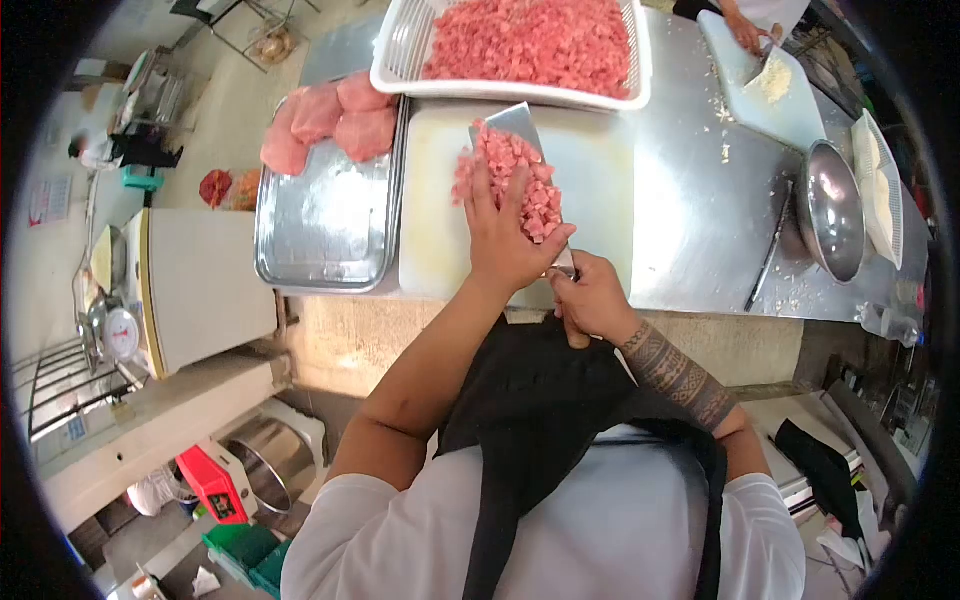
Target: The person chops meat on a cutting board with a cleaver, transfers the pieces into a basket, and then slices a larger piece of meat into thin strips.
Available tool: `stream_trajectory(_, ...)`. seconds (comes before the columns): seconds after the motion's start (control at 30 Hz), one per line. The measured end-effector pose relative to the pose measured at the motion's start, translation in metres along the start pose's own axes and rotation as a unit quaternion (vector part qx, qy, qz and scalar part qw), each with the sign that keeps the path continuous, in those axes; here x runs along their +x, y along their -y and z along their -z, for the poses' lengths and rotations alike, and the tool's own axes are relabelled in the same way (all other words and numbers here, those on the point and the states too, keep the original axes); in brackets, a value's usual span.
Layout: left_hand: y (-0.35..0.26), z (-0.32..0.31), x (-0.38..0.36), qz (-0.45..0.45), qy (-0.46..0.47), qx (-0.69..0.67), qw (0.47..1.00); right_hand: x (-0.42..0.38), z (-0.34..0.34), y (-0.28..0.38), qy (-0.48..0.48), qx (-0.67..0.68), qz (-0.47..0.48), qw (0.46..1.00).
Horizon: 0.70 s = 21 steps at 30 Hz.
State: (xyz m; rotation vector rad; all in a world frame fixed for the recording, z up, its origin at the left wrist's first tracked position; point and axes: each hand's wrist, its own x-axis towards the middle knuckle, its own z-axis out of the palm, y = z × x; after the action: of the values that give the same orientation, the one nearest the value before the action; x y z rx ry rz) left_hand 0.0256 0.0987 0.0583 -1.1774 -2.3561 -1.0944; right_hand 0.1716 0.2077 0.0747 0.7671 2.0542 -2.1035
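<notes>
My right hand (592, 298) is closed around the wooden handle of a wide-bladed knife (519, 119), which points away from me over a white cutting board (600, 190). Small cubes of diced raw meat (541, 205) lie heaped along the blade, partly covering it. Spread over this heap is my left hand (508, 240), its fingers apart and touching the cubes. Just beyond the board stands a white perforated basket (510, 93) full of similar diced meat. Larger raw meat pieces (325, 115) sit at the far end of a metal tray (330, 215) on the left.
Another person's hand (745, 35) works with a knife at a second cutting board (765, 100) holding pale chopped bits, far right. A metal bowl (832, 210) and a white basket (880, 190) stand on the right. A thin dark rod (772, 245) lies beside the bowl.
</notes>
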Motion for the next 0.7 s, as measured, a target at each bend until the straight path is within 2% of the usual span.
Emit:
stream_trajectory(0.1,0.007,-0.009,0.071,-0.069,-0.056,-0.052,0.995,0.026,0.023,0.062,-0.047,-0.082,0.013,0.995)
stream_trajectory(0.2,0.024,-0.043,0.160,-0.106,-0.082,-0.039,0.990,0.087,0.062,0.105,-0.069,-0.030,0.043,0.996)
stream_trajectory(0.23,0.029,-0.055,0.186,-0.095,-0.066,-0.030,0.993,0.101,0.076,0.112,-0.077,-0.012,0.065,0.995)
stream_trajectory(0.33,0.043,-0.085,0.249,-0.085,-0.004,0.004,0.996,0.102,0.102,0.113,-0.041,-0.003,0.059,0.997)
stream_trajectory(0.4,0.061,-0.096,0.274,-0.106,0.045,0.029,0.993,0.063,0.102,0.095,-0.047,-0.044,-0.025,0.998)
stream_trajectory(0.43,0.067,-0.096,0.286,-0.125,0.027,-0.007,0.992,0.028,0.093,0.033,-0.110,-0.130,0.011,0.985)
stream_trajectory(0.47,0.074,-0.090,0.289,-0.137,0.010,-0.037,0.990,0.001,0.087,0.004,-0.102,-0.045,-0.032,0.993)
stream_trajectory(0.5,0.084,-0.083,0.288,-0.147,-0.008,-0.066,0.987,-0.028,0.071,0.010,-0.129,-0.018,-0.055,0.990)
stream_trajectory(0.53,0.097,-0.074,0.281,-0.185,-0.053,-0.084,0.978,-0.052,0.066,-0.012,-0.133,0.014,-0.096,0.986)
stream_trajectory(0.57,0.104,-0.054,0.266,-0.171,-0.047,-0.094,0.980,-0.068,0.062,-0.048,-0.164,-0.031,-0.050,0.985)
stream_trajectory(0.6,0.110,-0.030,0.242,-0.157,-0.039,-0.105,0.981,-0.084,0.054,-0.051,-0.168,0.067,-0.089,0.979)
stream_trajectory(0.67,0.139,0.003,0.178,-0.057,0.102,-0.121,0.986,-0.102,0.047,-0.069,-0.198,0.110,-0.110,0.968)
stream_trajectory(0.7,0.164,0.011,0.143,-0.053,0.158,-0.095,0.981,-0.105,0.048,-0.077,-0.213,0.131,-0.120,0.961)
